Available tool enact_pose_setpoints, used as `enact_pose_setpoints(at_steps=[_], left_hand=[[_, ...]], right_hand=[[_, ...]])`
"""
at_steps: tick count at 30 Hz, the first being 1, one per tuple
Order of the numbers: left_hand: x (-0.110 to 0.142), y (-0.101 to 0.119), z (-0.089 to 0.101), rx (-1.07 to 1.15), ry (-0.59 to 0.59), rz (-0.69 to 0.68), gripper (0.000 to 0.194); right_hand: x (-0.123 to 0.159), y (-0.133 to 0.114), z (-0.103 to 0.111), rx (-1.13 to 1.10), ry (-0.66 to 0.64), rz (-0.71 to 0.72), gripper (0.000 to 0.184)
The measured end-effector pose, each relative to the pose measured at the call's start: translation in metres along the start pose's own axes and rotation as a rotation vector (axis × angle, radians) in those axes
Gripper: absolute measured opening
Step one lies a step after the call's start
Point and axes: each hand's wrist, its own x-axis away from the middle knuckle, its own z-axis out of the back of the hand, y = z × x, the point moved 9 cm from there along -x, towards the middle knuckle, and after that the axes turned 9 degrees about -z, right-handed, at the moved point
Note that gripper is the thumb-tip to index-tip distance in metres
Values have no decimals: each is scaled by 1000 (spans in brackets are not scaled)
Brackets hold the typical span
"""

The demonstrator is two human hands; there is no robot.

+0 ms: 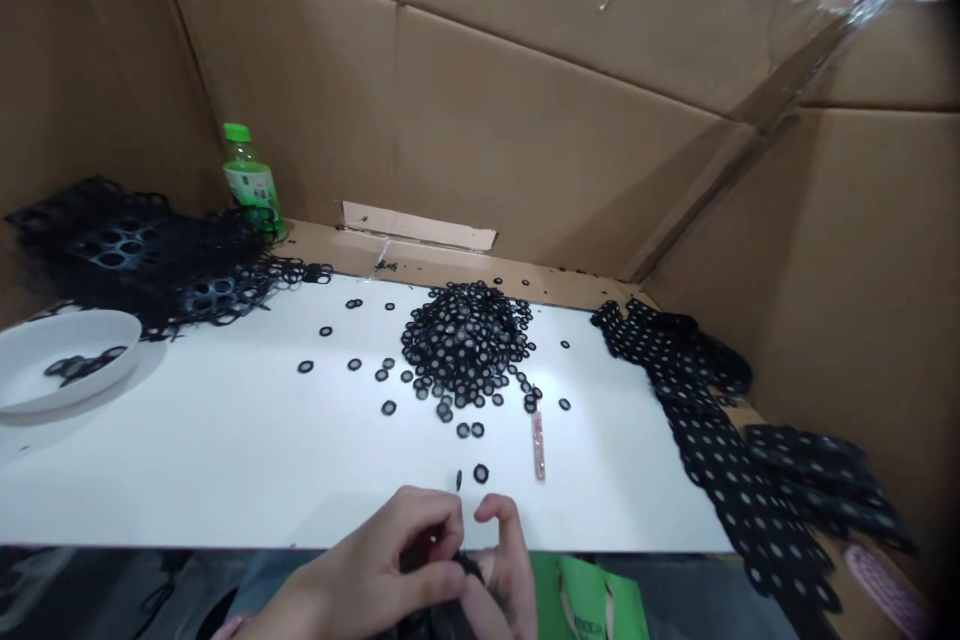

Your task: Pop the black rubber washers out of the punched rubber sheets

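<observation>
My left hand is at the table's front edge, thumb and fingers curled round a dark black piece whose kind I cannot make out. Close against it, my right hand also grips the piece from the other side, its index finger bent upward. The hands hide most of the piece. Just beyond my fingertips a small black ring lies flat, and another ring stands on its edge. Further back rises a heap of black rings, with several loose ones scattered around it.
A white bowl with a few black pieces stands at left, near tangled black perforated scraps and a green-capped bottle. Perforated black strips run along the right. A slim pinkish packet lies on the white table; cardboard walls surround it.
</observation>
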Motion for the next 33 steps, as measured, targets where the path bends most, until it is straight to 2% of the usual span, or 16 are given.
enact_pose_setpoints(at_steps=[2,5,7,12,15,17,21,24,26,29,31,33], left_hand=[[-7,-6,-1,8,33,12,26],[-18,-17,2,-10,167,23,26],[-24,-21,3,-15,224,18,28],[-25,-27,4,11,175,30,27],[-26,-30,7,86,113,48,25],[-30,-28,15,97,141,35,24],[-36,-14,35,58,262,-33,23],[-29,-2,37,-7,261,-64,22],[-20,-1,32,-69,227,-48,21],[-6,-6,16,-100,101,35,20],[0,-6,7,-107,21,62,22],[3,2,4,-135,-12,28,24]], right_hand=[[-9,0,8,8,36,4,43],[-24,3,29,70,194,4,41],[-31,6,37,119,250,-13,37],[-32,9,39,192,249,-16,29],[-36,-7,35,243,248,55,26],[-43,-26,29,268,246,129,23],[-56,-53,12,202,122,236,21],[-48,-51,7,170,35,225,22],[-38,-39,7,169,-16,177,22],[-20,-21,3,79,-120,119,23],[-12,-18,-1,-39,-172,122,24],[-7,-21,-5,-127,-199,149,26]])
